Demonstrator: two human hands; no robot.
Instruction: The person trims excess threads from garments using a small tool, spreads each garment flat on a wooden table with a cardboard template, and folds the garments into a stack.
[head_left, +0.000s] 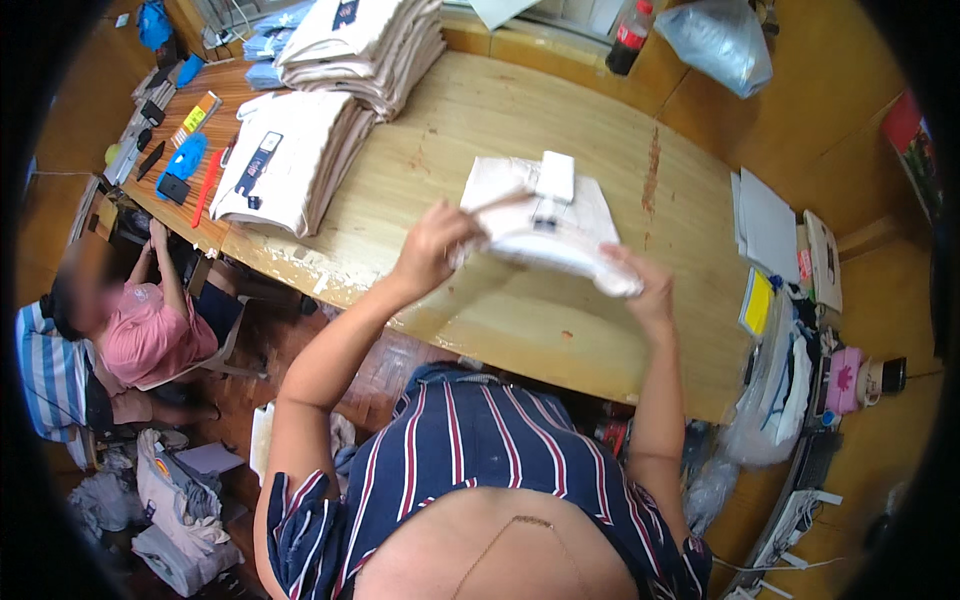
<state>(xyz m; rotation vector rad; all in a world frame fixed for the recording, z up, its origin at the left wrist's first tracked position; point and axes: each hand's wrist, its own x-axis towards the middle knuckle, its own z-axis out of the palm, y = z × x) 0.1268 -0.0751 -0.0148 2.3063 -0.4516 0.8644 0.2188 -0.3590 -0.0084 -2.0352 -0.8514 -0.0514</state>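
Note:
A cream garment [590, 208], which looks like a pair of folded trousers, is stretched between my hands above the table. A white tag [556, 177] hangs on it, and its white-lined upper edge curves toward me. My left hand [440, 243] is closed on the left end of that edge. At the other end, my right hand [650, 285] grips a bunched white corner. Some of the fingers are blurred by motion. To the left lies a stack of similar folded cream garments [325, 160] with a dark label on top.
The wooden table [480, 100] has another garment stack [365, 45] at the back left and a red ruler [207, 185] near its left edge. A cola bottle [630, 40] stands behind. Papers [768, 225] lie right. A seated person [160, 325] is at left, by piled clothes [185, 510].

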